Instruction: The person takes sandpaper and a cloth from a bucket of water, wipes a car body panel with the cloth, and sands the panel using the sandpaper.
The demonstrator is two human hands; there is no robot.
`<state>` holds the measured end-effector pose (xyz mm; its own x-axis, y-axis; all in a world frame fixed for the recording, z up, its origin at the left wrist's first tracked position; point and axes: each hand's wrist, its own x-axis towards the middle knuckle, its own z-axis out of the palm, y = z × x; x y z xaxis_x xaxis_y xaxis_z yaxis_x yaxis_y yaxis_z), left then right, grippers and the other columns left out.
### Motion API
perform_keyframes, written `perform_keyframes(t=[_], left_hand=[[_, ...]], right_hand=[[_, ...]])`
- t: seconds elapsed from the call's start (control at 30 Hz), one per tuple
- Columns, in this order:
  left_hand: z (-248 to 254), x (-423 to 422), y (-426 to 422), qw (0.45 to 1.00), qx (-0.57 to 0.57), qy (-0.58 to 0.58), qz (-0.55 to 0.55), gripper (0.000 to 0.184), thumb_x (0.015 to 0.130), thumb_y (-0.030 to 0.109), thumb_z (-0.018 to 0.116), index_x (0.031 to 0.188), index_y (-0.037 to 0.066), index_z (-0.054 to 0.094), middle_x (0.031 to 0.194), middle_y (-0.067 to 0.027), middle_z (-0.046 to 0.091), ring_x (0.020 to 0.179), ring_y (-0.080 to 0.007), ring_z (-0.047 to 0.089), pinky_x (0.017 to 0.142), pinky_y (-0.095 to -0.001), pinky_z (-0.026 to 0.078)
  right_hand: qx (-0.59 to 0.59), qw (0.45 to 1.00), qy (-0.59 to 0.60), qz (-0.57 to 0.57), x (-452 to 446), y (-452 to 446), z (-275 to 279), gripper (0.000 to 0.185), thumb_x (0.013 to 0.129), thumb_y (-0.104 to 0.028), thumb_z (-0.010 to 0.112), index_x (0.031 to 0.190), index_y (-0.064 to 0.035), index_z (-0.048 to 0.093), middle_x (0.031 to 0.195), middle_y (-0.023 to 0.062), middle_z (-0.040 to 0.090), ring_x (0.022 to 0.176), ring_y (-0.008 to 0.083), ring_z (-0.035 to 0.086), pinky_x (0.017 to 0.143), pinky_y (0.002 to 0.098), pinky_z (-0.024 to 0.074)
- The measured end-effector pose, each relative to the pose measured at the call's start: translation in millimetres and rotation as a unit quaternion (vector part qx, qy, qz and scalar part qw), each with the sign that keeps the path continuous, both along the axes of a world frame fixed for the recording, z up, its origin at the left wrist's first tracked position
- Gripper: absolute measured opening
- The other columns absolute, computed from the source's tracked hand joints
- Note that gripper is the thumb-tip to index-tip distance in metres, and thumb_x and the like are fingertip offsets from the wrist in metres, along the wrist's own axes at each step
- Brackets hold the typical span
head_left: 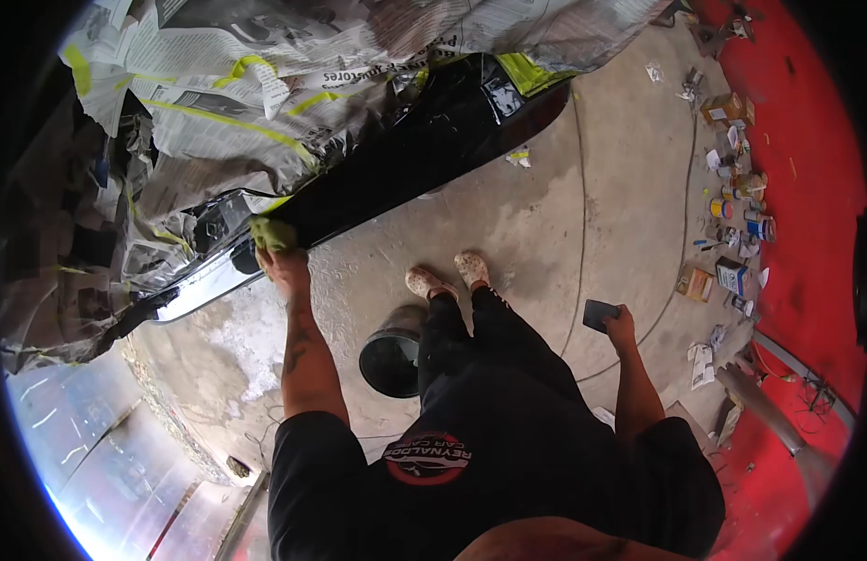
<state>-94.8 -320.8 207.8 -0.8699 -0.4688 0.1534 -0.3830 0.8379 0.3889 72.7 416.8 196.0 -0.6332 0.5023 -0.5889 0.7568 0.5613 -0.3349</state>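
Take twelve o'clock as the top of the view. Locate the black panel (410, 157) at two o'clock from the left hand (288, 269), with a shorter length running toward eight. Read the long axis as a slant from eight to two. Treat the left hand as nearer: gripping a green wad (273, 233) against the panel; cannot tell whether cloth or sponge. Find the right hand (622, 327) well apart from the panel, at four o'clock from it, gripping a dark grey sheet (598, 315).

Count one panel, one wad, one sheet, one bucket (396, 324) and two shoes (428, 281). Find the bucket at four o'clock from the left hand, beside the legs (445, 332). Note newspaper (214, 136) and yellow tape (527, 75) along the panel's upper side; cannot count the overlapping layers. See boxes (723, 109) and cans (759, 227) near the red surface (812, 187), from two to three o'clock, too crowded to count.
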Motion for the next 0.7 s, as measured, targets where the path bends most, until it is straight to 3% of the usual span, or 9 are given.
perform_keyframes(t=[0.1, 0.17, 0.2, 0.27, 0.33, 0.4, 0.53, 0.6, 0.7], left_hand=[[-71, 20, -57, 0.973, -0.178, -0.106, -0.105, 0.077, 0.075, 0.022, 0.075, 0.141, 0.000, 0.044, 0.149, -0.0281, 0.037, 0.137, -0.0517, 0.031, 0.114, -0.0575, 0.029], [-72, 9, -12, 0.998, 0.015, -0.011, 0.053, 0.083, 0.079, 0.041, 0.073, 0.142, -0.004, 0.043, 0.151, -0.0330, 0.030, 0.138, -0.0560, 0.025, 0.114, -0.0617, 0.025], [-29, -9, 44, 0.990, 0.094, 0.029, 0.099, 0.086, 0.081, 0.049, 0.071, 0.143, -0.005, 0.042, 0.153, -0.0344, 0.027, 0.139, -0.0569, 0.024, 0.115, -0.0621, 0.024], [-2, -33, 102, 0.993, 0.082, -0.033, 0.077, 0.085, 0.087, 0.059, 0.064, 0.143, -0.003, 0.045, 0.157, -0.0322, 0.022, 0.142, -0.0584, 0.018, 0.116, -0.0618, 0.022], [4, -58, 153, 0.992, 0.078, -0.074, 0.060, 0.077, 0.093, 0.058, 0.056, 0.142, -0.002, 0.049, 0.160, -0.0294, 0.019, 0.144, -0.0583, 0.014, 0.116, -0.0636, 0.020], [6, -80, 204, 0.997, 0.057, -0.044, 0.019, 0.069, 0.097, 0.053, 0.052, 0.140, 0.000, 0.052, 0.160, -0.0273, 0.020, 0.145, -0.0573, 0.013, 0.115, -0.0672, 0.018], [31, -132, 287, 0.988, 0.116, -0.055, -0.085, 0.067, 0.095, 0.051, 0.054, 0.139, 0.001, 0.052, 0.157, -0.0280, 0.025, 0.146, -0.0569, 0.011, 0.114, -0.0698, 0.015], [43, -160, 327, 0.975, 0.178, -0.049, -0.126, 0.065, 0.094, 0.049, 0.056, 0.137, 0.001, 0.053, 0.155, -0.0287, 0.030, 0.145, -0.0555, 0.016, 0.115, -0.0674, 0.016], [46, -180, 359, 0.937, 0.246, 0.061, -0.241, 0.069, 0.089, 0.049, 0.062, 0.137, 0.001, 0.051, 0.150, -0.0270, 0.036, 0.144, -0.0498, 0.026, 0.117, -0.0630, 0.019]], right_hand=[[-0.005, 0.999, -0.026, -0.033, 30, 21, -25, 0.043, 0.070, -0.019, 0.078, 0.104, -0.0004, 0.059, 0.091, 0.0204, 0.069, 0.087, 0.0335, 0.069, 0.077, 0.0421, 0.0525], [0.004, 0.999, -0.011, -0.040, 26, 8, -8, 0.037, 0.071, -0.014, 0.078, 0.100, -0.0006, 0.058, 0.085, 0.0135, 0.065, 0.078, 0.0253, 0.064, 0.071, 0.0382, 0.0511], [0.009, 0.999, -0.003, -0.042, 22, 4, -3, 0.035, 0.071, -0.011, 0.078, 0.098, -0.0007, 0.058, 0.081, 0.0101, 0.063, 0.074, 0.0213, 0.062, 0.068, 0.0363, 0.0504], [0.035, 0.999, 0.009, -0.004, 9, -3, 2, 0.033, 0.071, -0.012, 0.077, 0.096, -0.0009, 0.059, 0.080, 0.0092, 0.062, 0.073, 0.0205, 0.062, 0.067, 0.0361, 0.0497], [0.039, 0.999, 0.027, 0.011, -5, -7, 5, 0.031, 0.072, -0.012, 0.077, 0.095, -0.0011, 0.059, 0.079, 0.0086, 0.061, 0.073, 0.0197, 0.061, 0.066, 0.0360, 0.0490], [0.020, 0.998, 0.051, 0.004, -23, -15, 10, 0.029, 0.073, -0.012, 0.075, 0.094, -0.0011, 0.059, 0.079, 0.0084, 0.061, 0.074, 0.0188, 0.060, 0.066, 0.0361, 0.0483], [-0.034, 0.995, 0.090, -0.005, -54, -48, 51, 0.023, 0.075, -0.010, 0.070, 0.093, -0.0019, 0.059, 0.078, 0.0060, 0.060, 0.072, 0.0163, 0.057, 0.065, 0.0343, 0.0467], [-0.086, 0.992, 0.094, -0.024, -60, -56, 62, 0.021, 0.076, -0.009, 0.068, 0.093, -0.0025, 0.059, 0.078, 0.0048, 0.059, 0.070, 0.0149, 0.056, 0.064, 0.0329, 0.0458], [-0.087, 0.994, 0.066, -0.022, -42, -49, 52, 0.020, 0.077, -0.008, 0.067, 0.095, -0.0035, 0.059, 0.079, 0.0042, 0.060, 0.066, 0.0135, 0.055, 0.058, 0.0310, 0.0441]])
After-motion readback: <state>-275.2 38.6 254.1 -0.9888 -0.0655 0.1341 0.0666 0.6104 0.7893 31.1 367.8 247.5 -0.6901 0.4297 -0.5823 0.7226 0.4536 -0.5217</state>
